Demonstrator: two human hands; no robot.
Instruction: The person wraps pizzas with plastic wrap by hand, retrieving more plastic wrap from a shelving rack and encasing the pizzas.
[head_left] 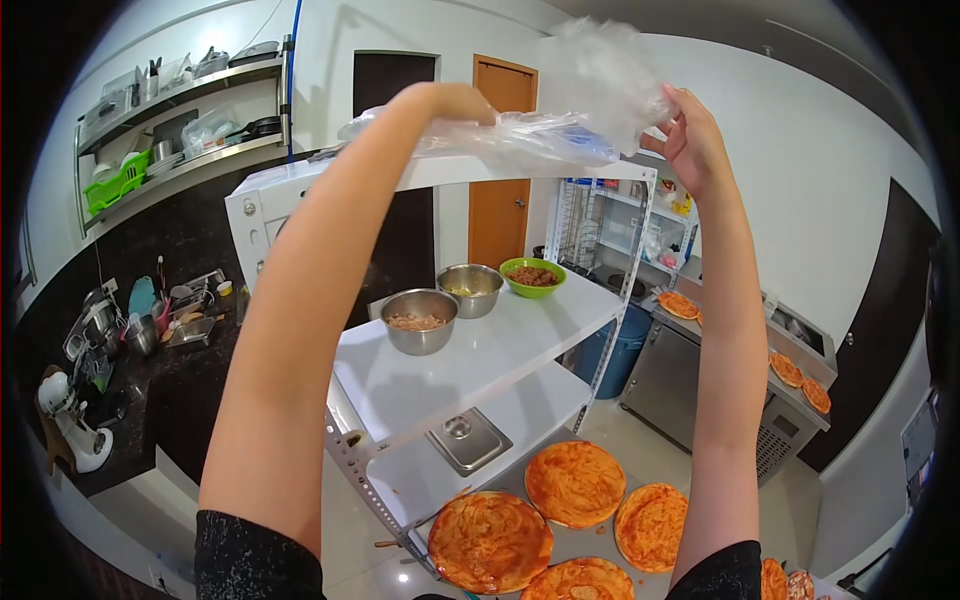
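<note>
Raised up high, my right hand [692, 145] pinches a crumpled clear plastic bag [605, 85] that is blurred by motion. My left hand [455, 102] reaches over the top shelf [410, 178] of a white metal rack, at a pile of clear plastic bags [530, 138] lying there. The fingers of that hand are hidden, so its grip does not show. Below, the middle shelf [500, 345] bears two steel bowls, one with pale pinkish food [418, 335] and one with yellowish bits [470, 300]. Beside them stands a green bowl [533, 285] of brown chunks.
Several sauce-covered pizza bases [575, 484] lie on the surface before me. A steel lidded pan [470, 440] sits on the lower shelf. More bases [786, 370] rest on a steel counter at right. A stand mixer [75, 420] and dishes fill the left counter.
</note>
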